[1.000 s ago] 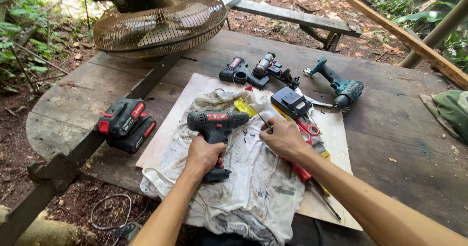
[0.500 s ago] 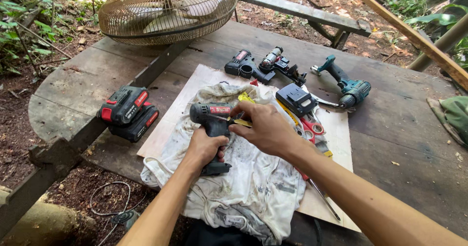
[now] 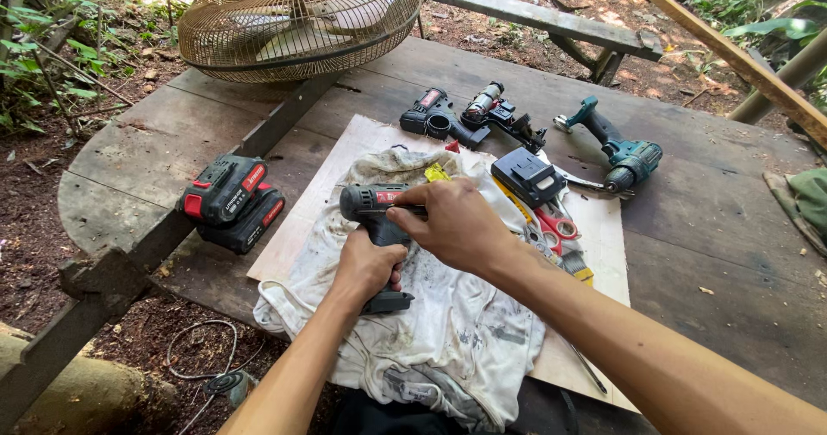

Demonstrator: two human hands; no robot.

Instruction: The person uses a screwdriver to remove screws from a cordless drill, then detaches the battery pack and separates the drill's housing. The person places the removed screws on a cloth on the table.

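Nearest us, our left hand [image 3: 369,267] is wrapped tight round the grip of the one black-and-red drill [image 3: 379,215] lying on the stained white cloth [image 3: 448,332], while our right hand [image 3: 457,224] closes over its body; if the loose cloth shifts, we judge the drill could twist out of that hold. Left of the drill sit two stacked batteries [image 3: 231,202], right of it one dark battery [image 3: 527,177] and red-handled scissors [image 3: 556,226]; beyond it what look like two stripped drill bodies [image 3: 469,116], one teal drill [image 3: 616,146] and one fan [image 3: 297,13] on the tabletop [image 3: 732,254].
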